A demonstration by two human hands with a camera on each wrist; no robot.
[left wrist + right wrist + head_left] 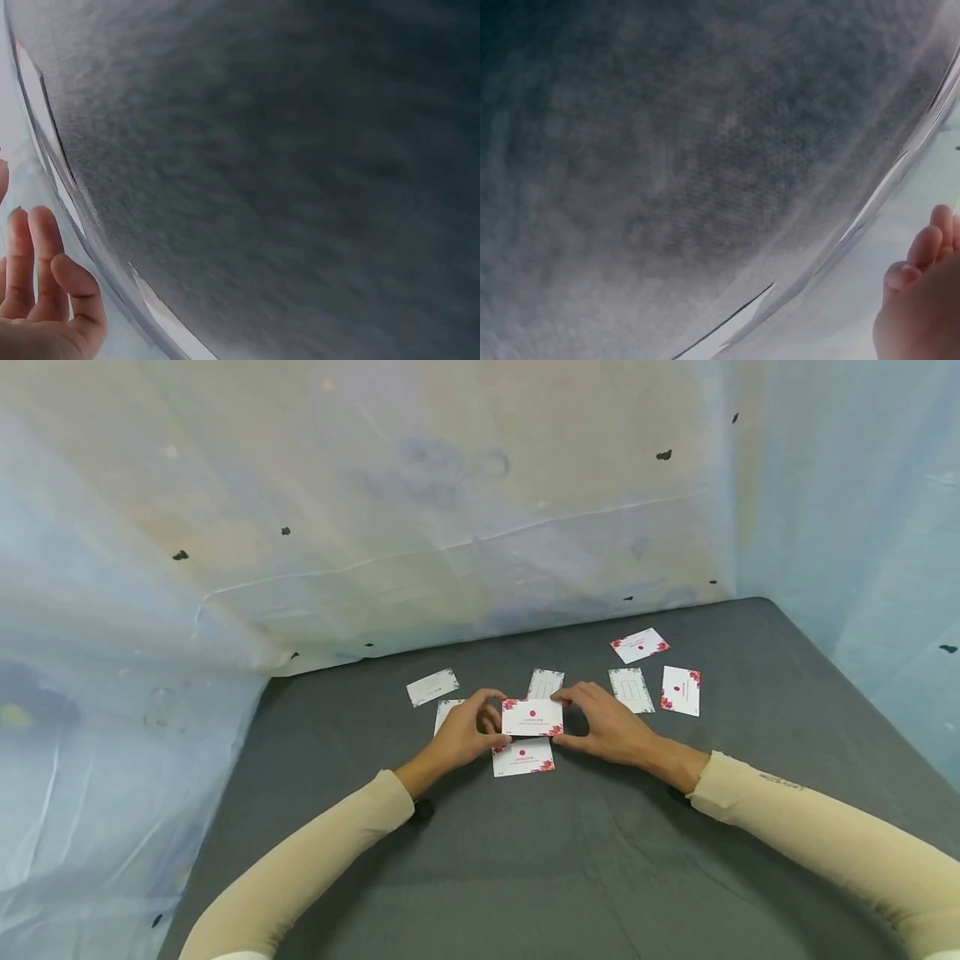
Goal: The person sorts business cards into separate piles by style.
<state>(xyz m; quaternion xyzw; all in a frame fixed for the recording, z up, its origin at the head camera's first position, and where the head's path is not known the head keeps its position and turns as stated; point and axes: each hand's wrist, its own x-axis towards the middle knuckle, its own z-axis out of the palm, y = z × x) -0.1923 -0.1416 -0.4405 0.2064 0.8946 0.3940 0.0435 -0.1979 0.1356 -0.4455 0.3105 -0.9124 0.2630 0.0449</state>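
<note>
Between my two hands is a white card with red floral corners, a red dot and small print (532, 718). My left hand (467, 727) pinches its left edge, thumb at the lower corner and index finger at the upper one. The opposite edge is pinched the same way by my right hand (603, 722). Just below it, a matching red-flowered card (522, 762) lies on the grey cloth, its top partly covered. Behind the held card, a green-leaf card (545, 682) is partly hidden. The wrist views show fingers of the left hand (52, 292) and right hand (926, 300), but not the held card.
Two green-leaf cards (432, 687) (446, 713) lie left, one partly behind my left hand. On the right are another green-leaf card (631, 690) and two red-flowered cards (640, 645) (681, 691). A pale curtain (450, 485) hangs around the grey-covered table (510, 877).
</note>
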